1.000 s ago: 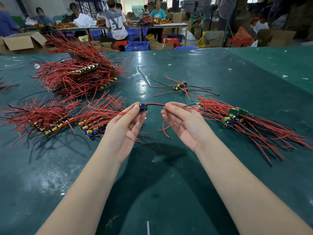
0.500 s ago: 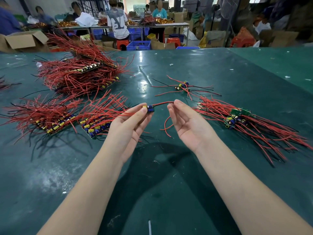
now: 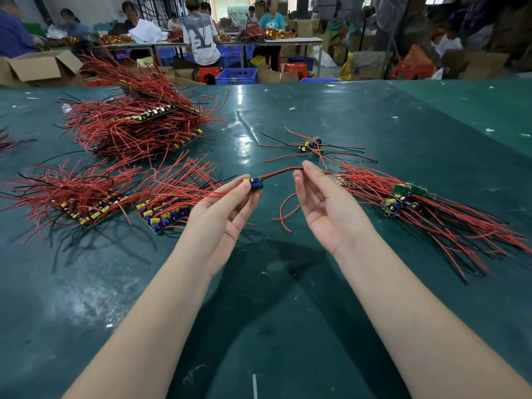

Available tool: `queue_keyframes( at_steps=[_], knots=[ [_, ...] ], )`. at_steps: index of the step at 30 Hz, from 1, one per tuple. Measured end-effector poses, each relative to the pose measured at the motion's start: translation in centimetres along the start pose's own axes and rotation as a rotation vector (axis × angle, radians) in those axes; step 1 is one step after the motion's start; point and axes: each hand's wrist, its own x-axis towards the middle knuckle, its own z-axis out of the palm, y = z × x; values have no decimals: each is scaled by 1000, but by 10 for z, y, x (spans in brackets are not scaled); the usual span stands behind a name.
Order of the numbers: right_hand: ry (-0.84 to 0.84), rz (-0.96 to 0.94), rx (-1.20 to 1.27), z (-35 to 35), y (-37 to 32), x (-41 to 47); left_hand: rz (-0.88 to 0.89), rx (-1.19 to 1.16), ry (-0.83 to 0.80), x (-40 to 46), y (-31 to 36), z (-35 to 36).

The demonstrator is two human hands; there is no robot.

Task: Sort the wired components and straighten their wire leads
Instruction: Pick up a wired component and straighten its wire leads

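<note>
Now your left hand (image 3: 221,217) is raised above the green tabletop (image 3: 288,326), palm up, and its thumb and fingertips pinch a small component (image 3: 254,183) with blue and yellow parts. From this component a red wire lead (image 3: 280,171) goes in a low arch to your right hand (image 3: 325,205). The right hand is also palm up, with its fingers nearly straight; the lead meets the fingertips, but I cannot tell if they pinch it or only touch it. A second red lead (image 3: 283,210) hangs down in a curve between the two hands. To the left, two flat rows of components (image 3: 164,217) lie side by side with their red leads spread like a fan, and behind them is a big heap (image 3: 138,125). To the right lies a loose pile (image 3: 403,203) with long red leads, and a few single pieces (image 3: 312,145) are farther back.
</note>
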Motion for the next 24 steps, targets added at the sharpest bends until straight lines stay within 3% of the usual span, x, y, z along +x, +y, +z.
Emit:
queue_keyframes(
  at_steps=[5,11,18,24],
  knots=[
    [29,-65,-80,-2,-7,2,18,-38,28,0,3,-3],
    [44,-17,139,1,-8,0,-24,20,-11,-3,-2,2],
    [46,-75,-117,-5,-18,4,9,-42,33,-2,6,-1],
    [28,-58,-136,-6,-24,3,20,-35,41,-2,6,-2]
  ],
)
